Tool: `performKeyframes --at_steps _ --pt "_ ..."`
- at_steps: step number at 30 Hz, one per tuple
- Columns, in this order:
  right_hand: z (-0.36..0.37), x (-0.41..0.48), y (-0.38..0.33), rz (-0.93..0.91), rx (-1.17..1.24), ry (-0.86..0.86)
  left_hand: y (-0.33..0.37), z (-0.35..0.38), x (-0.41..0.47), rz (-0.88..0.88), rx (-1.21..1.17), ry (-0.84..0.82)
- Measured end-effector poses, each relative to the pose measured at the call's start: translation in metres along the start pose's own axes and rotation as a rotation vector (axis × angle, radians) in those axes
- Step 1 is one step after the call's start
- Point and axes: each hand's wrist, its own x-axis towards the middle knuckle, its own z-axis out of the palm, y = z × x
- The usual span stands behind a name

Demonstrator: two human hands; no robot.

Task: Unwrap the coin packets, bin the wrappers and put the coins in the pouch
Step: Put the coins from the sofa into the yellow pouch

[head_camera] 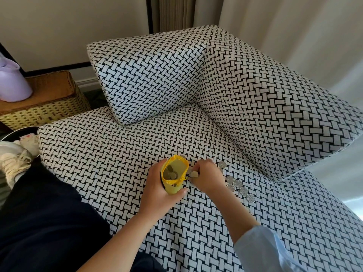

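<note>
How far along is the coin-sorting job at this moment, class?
Done: several coins already lie inside the yellow pouch, gripped open by the left hand. In hand: the right hand pinches coins at its mouth. Left: loose coins on the sofa.

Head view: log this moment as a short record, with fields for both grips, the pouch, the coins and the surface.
left grip: holds pouch upright, mouth unzipped
pouch contents: several stored coins
right grip: pinches held coins at the pouch mouth
loose coins: a row lying flat, right of the right grip
surface: patterned sofa
beside sofa: woven basket
</note>
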Motion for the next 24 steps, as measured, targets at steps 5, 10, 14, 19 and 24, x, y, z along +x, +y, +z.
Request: performKeyframes --at_steps 5,10,14,19,24 --pt "0.003 -0.006 0.004 -0.015 0.129 0.016 0.000 -0.003 -0.002 -0.012 -0.004 0.003" --pt "-0.009 -0.013 -0.006 -0.012 0.465 0.160 0.000 -0.006 -0.001 -0.007 0.034 0.018" --pt "-0.029 -0.017 -0.031 -0.163 0.727 0.259 0.001 -0.005 0.000 -0.012 0.040 0.028" --pt "-0.029 -0.015 -0.043 -0.228 0.710 0.123 0.002 -0.006 -0.001 -0.012 0.010 0.049" --pt "-0.013 -0.002 -0.023 -0.011 0.510 0.210 -0.006 -0.005 -0.001 -0.049 0.012 0.070"
